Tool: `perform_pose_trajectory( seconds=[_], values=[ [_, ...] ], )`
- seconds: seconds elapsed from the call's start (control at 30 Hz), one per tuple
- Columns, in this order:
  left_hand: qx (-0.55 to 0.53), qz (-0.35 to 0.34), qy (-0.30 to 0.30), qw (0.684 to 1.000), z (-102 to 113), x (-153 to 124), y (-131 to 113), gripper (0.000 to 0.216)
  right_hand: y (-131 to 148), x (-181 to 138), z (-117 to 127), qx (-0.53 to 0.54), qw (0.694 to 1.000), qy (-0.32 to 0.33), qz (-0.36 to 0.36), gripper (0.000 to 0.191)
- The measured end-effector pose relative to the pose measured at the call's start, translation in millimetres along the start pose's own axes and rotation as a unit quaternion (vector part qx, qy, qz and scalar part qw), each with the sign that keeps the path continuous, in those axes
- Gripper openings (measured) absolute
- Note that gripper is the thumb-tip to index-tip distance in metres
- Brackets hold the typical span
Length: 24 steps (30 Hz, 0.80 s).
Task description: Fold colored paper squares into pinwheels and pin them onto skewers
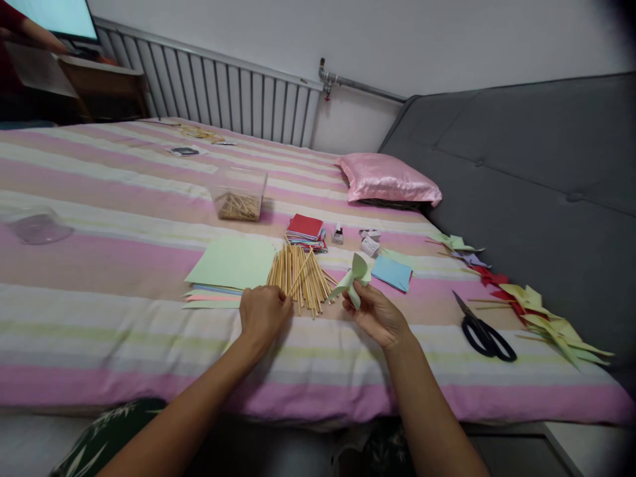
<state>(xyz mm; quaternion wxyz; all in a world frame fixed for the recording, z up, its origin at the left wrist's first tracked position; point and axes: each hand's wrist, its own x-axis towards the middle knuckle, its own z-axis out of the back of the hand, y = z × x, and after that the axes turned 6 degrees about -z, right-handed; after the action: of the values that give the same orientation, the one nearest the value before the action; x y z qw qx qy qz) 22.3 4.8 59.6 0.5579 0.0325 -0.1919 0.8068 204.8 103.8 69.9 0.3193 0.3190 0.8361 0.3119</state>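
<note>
My left hand (263, 313) rests closed at the near end of a pile of thin wooden sticks (301, 277) on the striped bed; one stick (302, 271) slants up from its fingers. My right hand (378, 315) pinches a folded pale green paper pinwheel (354, 278) and holds it just above the sheet, to the right of the sticks. A stack of coloured paper sheets (229, 268), green on top, lies left of the sticks.
Black scissors (483, 331) lie right of my hand. Finished pinwheels (536, 311) line the bed's right edge by the grey headboard. A blue sheet (392, 272), red paper squares (305, 228), a clear box of sticks (238, 195), a pink pillow (390, 179) and a clear lid (34, 226) are on the bed.
</note>
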Motion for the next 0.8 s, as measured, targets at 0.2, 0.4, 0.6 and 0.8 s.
perform_pose_trajectory(
  seconds=[0.2,0.4,0.6,0.8],
  values=[
    [-0.1,-0.069,-0.058,0.991,5,-4,8,0.016,-1,-2,-4,-0.031,0.999,0.032,0.03,0.025],
    [-0.214,-0.07,-0.071,0.972,2,-3,20,0.008,-4,-1,-8,-0.036,0.997,0.037,0.052,0.024],
    [-0.175,-0.108,-0.016,0.979,14,-4,26,0.013,-10,-1,-9,-0.105,0.984,0.037,0.142,0.024],
    [-0.066,-0.154,-0.003,0.986,28,-2,39,0.016,-9,-10,-11,-0.285,0.917,0.057,0.274,0.007]
  ],
)
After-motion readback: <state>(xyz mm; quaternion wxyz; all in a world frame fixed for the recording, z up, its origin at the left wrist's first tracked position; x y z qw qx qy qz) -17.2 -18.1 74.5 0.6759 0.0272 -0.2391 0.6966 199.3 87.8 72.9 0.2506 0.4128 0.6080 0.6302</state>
